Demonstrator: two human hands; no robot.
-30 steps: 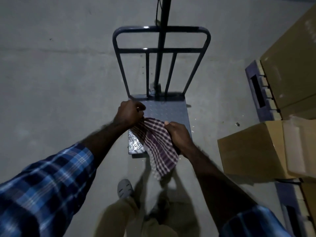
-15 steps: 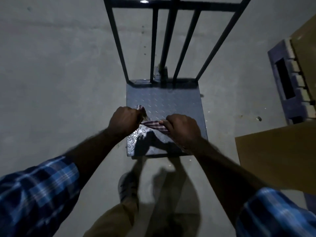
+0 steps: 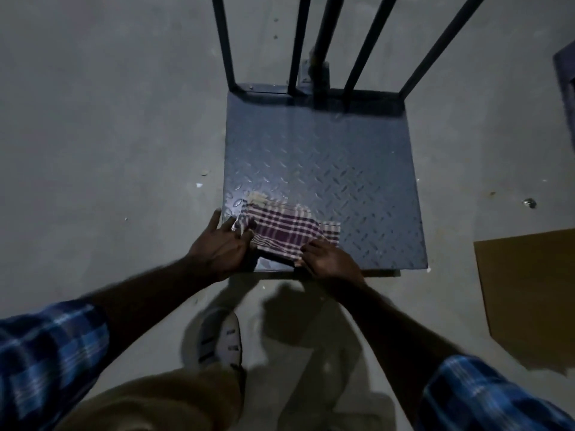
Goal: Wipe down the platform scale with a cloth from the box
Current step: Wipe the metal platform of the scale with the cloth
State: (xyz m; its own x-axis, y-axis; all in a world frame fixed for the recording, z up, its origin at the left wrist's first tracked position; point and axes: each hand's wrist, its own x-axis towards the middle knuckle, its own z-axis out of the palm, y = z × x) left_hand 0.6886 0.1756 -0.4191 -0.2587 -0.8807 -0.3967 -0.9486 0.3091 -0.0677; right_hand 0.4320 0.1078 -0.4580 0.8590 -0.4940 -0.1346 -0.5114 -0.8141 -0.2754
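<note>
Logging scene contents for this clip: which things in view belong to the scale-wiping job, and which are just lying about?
Part of the job:
- checked cloth, spread on the plate
- platform scale
- left hand and right hand, both at the cloth's near edge

Lying about:
- cardboard sheet
- small metal piece on the floor

Scale [image 3: 323, 169], perhaps cardboard [image 3: 529, 293], on floor [image 3: 109, 119]
</note>
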